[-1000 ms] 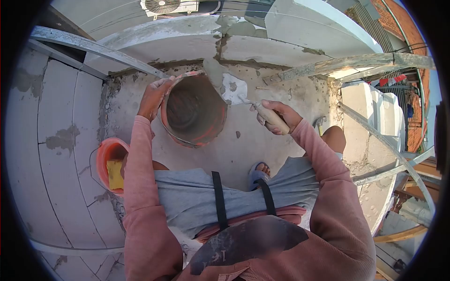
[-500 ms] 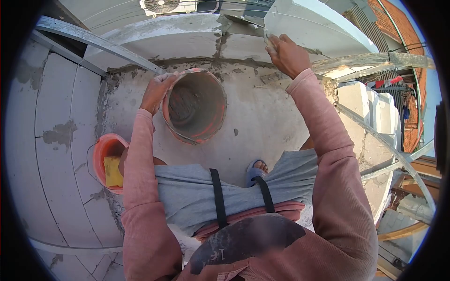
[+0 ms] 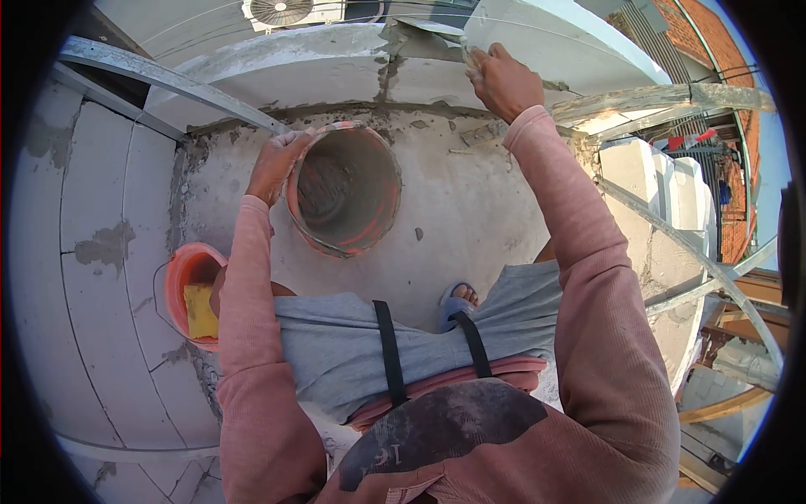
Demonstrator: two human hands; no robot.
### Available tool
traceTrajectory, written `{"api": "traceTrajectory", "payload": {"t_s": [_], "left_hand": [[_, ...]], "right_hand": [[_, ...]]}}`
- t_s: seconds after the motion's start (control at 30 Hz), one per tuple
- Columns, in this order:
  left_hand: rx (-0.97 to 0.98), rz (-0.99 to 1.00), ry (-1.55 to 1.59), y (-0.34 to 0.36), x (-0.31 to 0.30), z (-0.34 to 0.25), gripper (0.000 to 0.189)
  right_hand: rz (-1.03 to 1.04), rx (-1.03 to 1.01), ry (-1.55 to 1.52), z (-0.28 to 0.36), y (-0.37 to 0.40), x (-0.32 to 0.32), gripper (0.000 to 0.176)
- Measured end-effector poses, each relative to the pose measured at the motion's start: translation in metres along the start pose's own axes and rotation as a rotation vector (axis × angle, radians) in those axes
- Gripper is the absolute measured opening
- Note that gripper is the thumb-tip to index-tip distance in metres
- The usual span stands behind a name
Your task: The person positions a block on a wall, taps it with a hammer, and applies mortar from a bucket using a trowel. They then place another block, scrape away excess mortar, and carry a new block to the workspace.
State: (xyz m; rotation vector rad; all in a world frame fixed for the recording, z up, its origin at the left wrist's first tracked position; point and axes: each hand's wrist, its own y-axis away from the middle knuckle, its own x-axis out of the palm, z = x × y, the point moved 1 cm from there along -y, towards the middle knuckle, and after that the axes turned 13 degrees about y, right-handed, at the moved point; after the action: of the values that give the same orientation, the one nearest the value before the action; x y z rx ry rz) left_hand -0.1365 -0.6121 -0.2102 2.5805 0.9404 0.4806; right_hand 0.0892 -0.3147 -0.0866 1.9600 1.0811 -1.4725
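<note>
My left hand (image 3: 280,164) is closed over the rim of a mortar-smeared orange bucket (image 3: 351,202), which leans so that its mouth faces me. Grey residue coats its inside walls. At the upper right, my right hand (image 3: 505,82) grips a trowel (image 3: 430,28), its flat blade reaching left over the top of the low white block wall (image 3: 311,63). The blade lies close to the mortar joint (image 3: 390,65), beside a taller white block (image 3: 558,38). Most of the trowel's handle is hidden in my fingers.
A smaller orange bucket (image 3: 195,262) holding a yellow sponge-like piece (image 3: 200,311) stands by my left leg. Metal bars (image 3: 168,80) slant at left and right. A wooden beam (image 3: 655,102) crosses at right, near stacked white blocks (image 3: 630,172). Rooftops and a fan unit lie beyond the wall.
My right hand and the trowel have shifted slightly up and left along the wall top. The blade now catches more light. My left hand stays on the bucket rim.
</note>
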Motion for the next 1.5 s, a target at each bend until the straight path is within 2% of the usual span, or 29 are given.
{"api": "traceTrajectory", "payload": {"t_s": [0.17,0.27,0.47,0.57,0.7,0.73,0.83,0.93,1.03,1.13,1.3,1.37,1.5], "left_hand": [[0.003,0.007,-0.02,-0.001,-0.001,-0.001,0.043],[0.012,-0.004,-0.012,0.002,0.002,-0.002,0.043],[0.008,-0.001,-0.016,-0.002,-0.005,0.001,0.044],[0.015,0.012,0.01,-0.005,-0.006,0.004,0.045],[-0.004,0.01,-0.008,-0.007,-0.009,0.003,0.047],[-0.007,0.02,0.0,-0.007,-0.01,0.004,0.048],[0.0,-0.044,-0.052,-0.008,-0.011,0.008,0.049],[0.014,-0.013,-0.002,-0.006,-0.011,0.006,0.048],[0.025,-0.052,0.003,0.006,-0.003,-0.002,0.046],[0.004,-0.038,0.009,0.0,-0.011,0.003,0.045],[0.044,-0.053,0.06,0.0,-0.009,-0.001,0.045],[0.026,-0.078,0.025,0.007,-0.009,0.004,0.046],[0.029,-0.072,-0.085,-0.005,-0.016,0.004,0.047]], "right_hand": [[-0.041,-0.004,-0.11,0.002,0.01,0.002,0.034],[-0.018,-0.022,-0.123,0.003,0.015,0.004,0.037],[-0.028,0.134,-0.23,0.002,0.031,0.021,0.043],[-0.146,0.239,-0.398,0.018,0.059,0.047,0.046],[-0.187,0.343,-0.544,0.055,0.072,0.097,0.056],[-0.207,0.353,-0.535,0.064,0.07,0.103,0.063],[-0.216,0.419,-0.601,0.088,0.057,0.128,0.06],[-0.173,0.475,-0.615,0.109,0.046,0.154,0.068],[-0.027,0.521,-0.659,0.125,0.054,0.164,0.067],[0.102,0.481,-0.654,0.123,0.088,0.166,0.067],[-0.115,0.319,-0.672,0.092,0.166,0.167,0.061],[-0.129,0.323,-0.751,0.088,0.19,0.127,0.056],[0.479,0.306,-1.111,0.083,0.205,0.058,0.05]]}}
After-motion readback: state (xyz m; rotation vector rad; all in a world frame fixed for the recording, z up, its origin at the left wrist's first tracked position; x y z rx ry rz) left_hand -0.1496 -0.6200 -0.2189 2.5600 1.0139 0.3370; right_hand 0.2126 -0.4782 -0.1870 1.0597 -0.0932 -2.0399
